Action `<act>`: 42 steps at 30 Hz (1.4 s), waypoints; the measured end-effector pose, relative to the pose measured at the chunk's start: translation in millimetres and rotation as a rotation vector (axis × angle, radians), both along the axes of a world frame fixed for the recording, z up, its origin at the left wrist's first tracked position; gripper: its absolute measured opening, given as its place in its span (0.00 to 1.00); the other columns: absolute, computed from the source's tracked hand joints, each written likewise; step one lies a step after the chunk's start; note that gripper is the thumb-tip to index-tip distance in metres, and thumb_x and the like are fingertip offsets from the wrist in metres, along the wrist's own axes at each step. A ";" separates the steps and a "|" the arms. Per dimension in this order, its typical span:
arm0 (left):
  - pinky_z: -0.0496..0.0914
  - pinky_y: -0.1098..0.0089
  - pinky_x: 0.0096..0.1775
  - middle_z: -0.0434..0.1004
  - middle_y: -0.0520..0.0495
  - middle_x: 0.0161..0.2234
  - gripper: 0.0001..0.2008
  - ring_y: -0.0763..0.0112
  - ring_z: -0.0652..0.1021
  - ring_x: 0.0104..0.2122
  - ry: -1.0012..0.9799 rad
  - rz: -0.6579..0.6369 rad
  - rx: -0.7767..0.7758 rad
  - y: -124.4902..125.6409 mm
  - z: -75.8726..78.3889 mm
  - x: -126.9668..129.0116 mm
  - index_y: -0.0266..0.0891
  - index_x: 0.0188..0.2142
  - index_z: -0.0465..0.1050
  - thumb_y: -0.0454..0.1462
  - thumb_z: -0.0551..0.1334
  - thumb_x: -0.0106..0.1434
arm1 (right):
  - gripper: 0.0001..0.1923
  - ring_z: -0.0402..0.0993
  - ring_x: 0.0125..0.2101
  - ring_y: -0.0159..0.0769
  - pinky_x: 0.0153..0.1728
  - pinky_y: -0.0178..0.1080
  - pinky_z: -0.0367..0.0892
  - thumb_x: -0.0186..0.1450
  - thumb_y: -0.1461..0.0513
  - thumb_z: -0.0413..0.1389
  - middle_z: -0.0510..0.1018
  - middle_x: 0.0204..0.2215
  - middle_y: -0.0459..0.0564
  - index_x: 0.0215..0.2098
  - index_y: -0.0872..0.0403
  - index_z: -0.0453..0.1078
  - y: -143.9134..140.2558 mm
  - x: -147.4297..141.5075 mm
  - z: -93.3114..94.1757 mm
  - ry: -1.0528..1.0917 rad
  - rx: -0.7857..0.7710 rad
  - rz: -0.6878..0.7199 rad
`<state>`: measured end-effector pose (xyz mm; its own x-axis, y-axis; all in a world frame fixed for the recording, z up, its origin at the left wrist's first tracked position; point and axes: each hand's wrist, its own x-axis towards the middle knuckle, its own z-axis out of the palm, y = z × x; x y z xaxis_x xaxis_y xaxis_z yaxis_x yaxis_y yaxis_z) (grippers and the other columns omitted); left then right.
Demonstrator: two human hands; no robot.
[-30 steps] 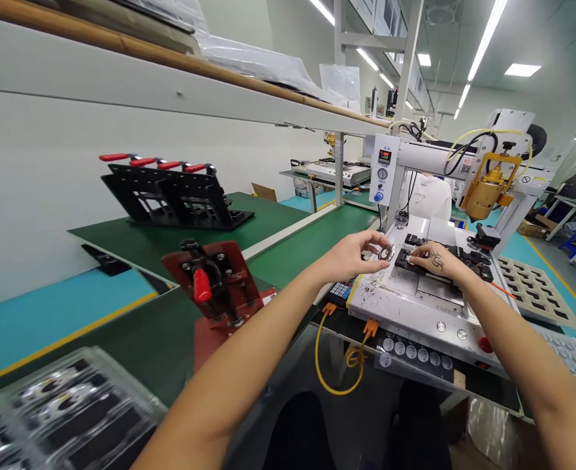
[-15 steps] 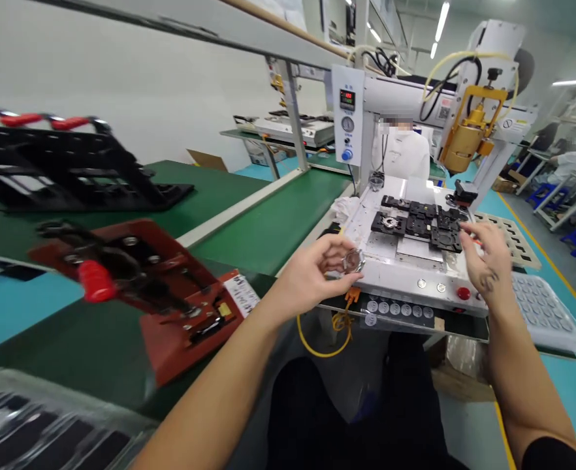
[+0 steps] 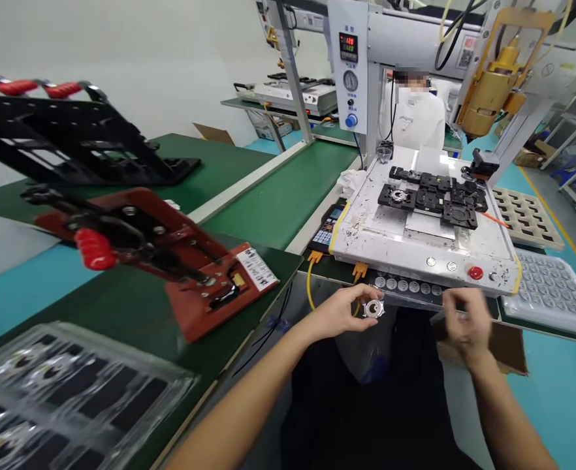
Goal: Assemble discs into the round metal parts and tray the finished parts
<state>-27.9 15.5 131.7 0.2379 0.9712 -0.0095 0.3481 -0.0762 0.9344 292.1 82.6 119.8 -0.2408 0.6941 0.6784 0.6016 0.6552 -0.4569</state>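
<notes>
"Along the left side, what takes up the most room?"

"A green table [image 3: 96,300], its right edge slanting inward as it runs forward. Across from it stands a white machine [image 3: 376,228], its front edge turned toward the person."

"Any open room for moving?"

"Yes, between those two edges, over the person's dark lap [image 3: 361,411]. It is tighter on the table, where a red-brown clamp fixture [image 3: 190,313] stands near the edge and a clear tray [image 3: 170,372] fills the near corner. On the machine's bed sit black fixtures [image 3: 430,199]. Low on the right, a cardboard box [image 3: 508,346] shows just beside the hand."

"How do the arms lie?"

"The left forearm [image 3: 268,365] reaches forward and inward from the lower left. The right forearm [image 3: 508,411] comes up from the lower right, angled inward. Both hands are short of the machine's front edge, well apart from each other."

"And the hands themselves?"

"The left hand [image 3: 337,313] curves into a C, thumb below and fingers above, pinching a silver round part [image 3: 373,308] over the lap. The right hand [image 3: 469,320] is blurred, fingers bent in a loose curl; whether it holds anything, I cannot tell."
</notes>
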 end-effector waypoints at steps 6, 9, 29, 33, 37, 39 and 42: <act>0.74 0.64 0.46 0.75 0.37 0.67 0.18 0.69 0.78 0.39 -0.053 0.038 -0.053 2.5 -28.1 -3.0 0.40 0.45 0.74 0.39 0.73 0.57 | 0.16 0.78 0.42 0.49 0.46 0.50 0.75 0.79 0.63 0.51 0.81 0.41 0.57 0.57 0.49 0.78 -5.8 -99.0 -43.0 -0.212 -0.168 0.358; 0.74 0.66 0.43 0.80 0.38 0.60 0.18 0.69 0.77 0.38 -0.071 0.024 -0.082 5.9 -35.9 -3.3 0.40 0.45 0.74 0.41 0.74 0.56 | 0.16 0.76 0.41 0.52 0.44 0.51 0.74 0.79 0.59 0.52 0.80 0.40 0.60 0.56 0.52 0.79 7.2 -107.7 -60.9 -0.274 -0.170 0.351; 0.72 0.69 0.36 0.74 0.37 0.68 0.19 0.74 0.76 0.34 -0.145 0.046 -0.083 6.6 -41.8 0.8 0.40 0.44 0.74 0.40 0.74 0.56 | 0.11 0.80 0.47 0.48 0.47 0.51 0.74 0.77 0.55 0.56 0.82 0.44 0.57 0.42 0.49 0.77 -31.2 -67.1 -63.2 0.055 -0.393 0.394; 0.74 0.68 0.39 0.80 0.42 0.59 0.18 0.72 0.77 0.34 -0.154 0.119 -0.011 -11.1 -21.3 16.2 0.41 0.46 0.74 0.40 0.74 0.57 | 0.10 0.79 0.34 0.42 0.35 0.43 0.74 0.78 0.53 0.55 0.81 0.35 0.51 0.44 0.49 0.72 -27.3 -48.3 -21.2 0.169 -0.561 0.293; 0.76 0.67 0.39 0.82 0.50 0.39 0.22 0.69 0.79 0.33 -0.267 0.228 -0.040 -33.7 -0.8 30.6 0.43 0.51 0.74 0.42 0.75 0.58 | 0.14 0.71 0.24 0.34 0.25 0.38 0.68 0.74 0.48 0.62 0.77 0.28 0.45 0.45 0.49 0.76 -32.7 -47.2 19.8 0.319 -0.864 0.317; 0.78 0.66 0.43 0.83 0.48 0.41 0.24 0.67 0.82 0.38 -0.403 0.287 -0.067 -43.0 5.4 35.0 0.43 0.52 0.75 0.41 0.76 0.58 | 0.17 0.70 0.23 0.33 0.24 0.38 0.66 0.70 0.46 0.65 0.78 0.28 0.45 0.46 0.50 0.78 -37.6 -52.9 34.0 0.406 -0.976 0.324; 0.81 0.63 0.46 0.84 0.45 0.45 0.26 0.63 0.85 0.42 -0.634 0.319 -0.174 -53.5 11.2 39.1 0.42 0.53 0.75 0.40 0.78 0.56 | 0.18 0.68 0.22 0.31 0.23 0.37 0.64 0.68 0.47 0.69 0.77 0.25 0.45 0.45 0.51 0.80 -41.4 -61.4 43.1 0.443 -1.045 0.346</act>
<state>11.3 -38.0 142.9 -0.0457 0.9912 -0.1239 -0.2837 0.1060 0.9530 230.6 41.2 162.9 -0.4114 0.9051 -0.1075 0.1205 -0.0629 -0.9907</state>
